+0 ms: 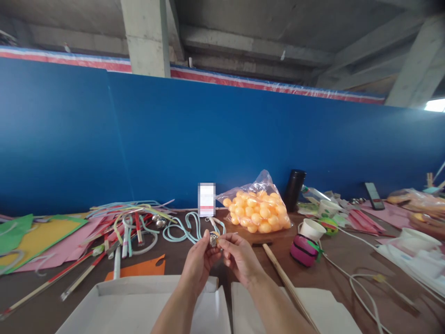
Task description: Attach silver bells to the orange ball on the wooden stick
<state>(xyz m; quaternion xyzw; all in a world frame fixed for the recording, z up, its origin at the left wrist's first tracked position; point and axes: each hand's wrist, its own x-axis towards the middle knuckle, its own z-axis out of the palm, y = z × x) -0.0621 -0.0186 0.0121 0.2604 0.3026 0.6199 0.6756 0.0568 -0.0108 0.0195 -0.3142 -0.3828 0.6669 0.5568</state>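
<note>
My left hand (201,255) is closed around a small shiny silver ball (213,238), gripping it between thumb and fingers. Pinched fingers of my right hand (239,257) meet the ball's right side; whatever is between them is too small to make out. Both hands are raised over the near edges of two white box-like trays, the left tray (128,306) and the right one (323,306). Just beyond the hands, light-blue cords (177,232) lie looped on the brown table. More silver balls (160,221) sit among the cords at left.
A clear bag of orange balls (259,211) stands behind my hands, near a black bottle (295,190). Rightward are a wooden stick (281,273), a paper cup (313,229), a purple pouch (304,250) and a white cable (361,290). Coloured sheets (45,241) and red-and-white sticks (59,276) cover the left.
</note>
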